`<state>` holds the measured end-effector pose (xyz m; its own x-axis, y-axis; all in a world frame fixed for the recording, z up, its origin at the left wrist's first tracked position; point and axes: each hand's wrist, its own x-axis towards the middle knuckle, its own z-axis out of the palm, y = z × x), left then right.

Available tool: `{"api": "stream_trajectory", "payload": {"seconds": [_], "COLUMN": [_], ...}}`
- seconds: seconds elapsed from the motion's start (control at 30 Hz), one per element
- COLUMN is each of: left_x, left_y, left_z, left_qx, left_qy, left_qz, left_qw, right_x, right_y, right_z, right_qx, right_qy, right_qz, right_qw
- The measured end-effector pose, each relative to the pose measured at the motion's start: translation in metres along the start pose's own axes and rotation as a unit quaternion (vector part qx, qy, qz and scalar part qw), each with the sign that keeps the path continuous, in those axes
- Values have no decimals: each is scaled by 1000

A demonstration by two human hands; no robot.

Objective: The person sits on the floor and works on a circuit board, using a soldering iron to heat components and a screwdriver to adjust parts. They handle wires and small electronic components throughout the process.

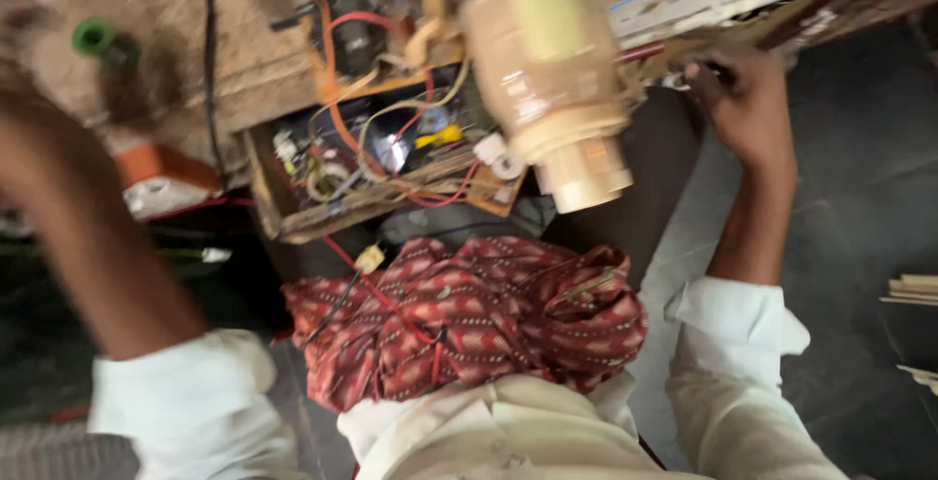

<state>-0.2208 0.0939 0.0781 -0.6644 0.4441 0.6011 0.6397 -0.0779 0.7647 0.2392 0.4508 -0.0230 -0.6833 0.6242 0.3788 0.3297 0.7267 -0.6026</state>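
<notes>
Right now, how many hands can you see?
2. The right hand reaches to the bench edge at upper right. The left hand is raised at far left, blurred and partly cut off by the frame.

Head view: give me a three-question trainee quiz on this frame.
1. True or false: the right hand rests on the red cloth.
2. What colour are the wires running into the open drawer?
A blue B red and orange C white
3. What cream object juts over the bench edge?

Key: 1 false, it reaches to the bench edge; 2 B; 3 a blurred cylindrical motor-like part.
</notes>
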Motion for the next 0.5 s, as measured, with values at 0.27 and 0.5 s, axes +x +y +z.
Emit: {"api": "stream_trajectory", "payload": {"seconds": [0.27,0.5], "left_x": [-162,-212], "left_y": [22,70], "left_z": [25,71], "left_qx": [-169,70], "left_qy": [16,-236], "left_qz": [-43,102], "left_qw": [985,964], "right_x": [-52,-63], "right_y": [-107,-157], "right_z": [58,104], "right_qx": [122,53], "right_qy": [3,-35], "right_qz": [-74,-210], "right_qw": [990,976]}}
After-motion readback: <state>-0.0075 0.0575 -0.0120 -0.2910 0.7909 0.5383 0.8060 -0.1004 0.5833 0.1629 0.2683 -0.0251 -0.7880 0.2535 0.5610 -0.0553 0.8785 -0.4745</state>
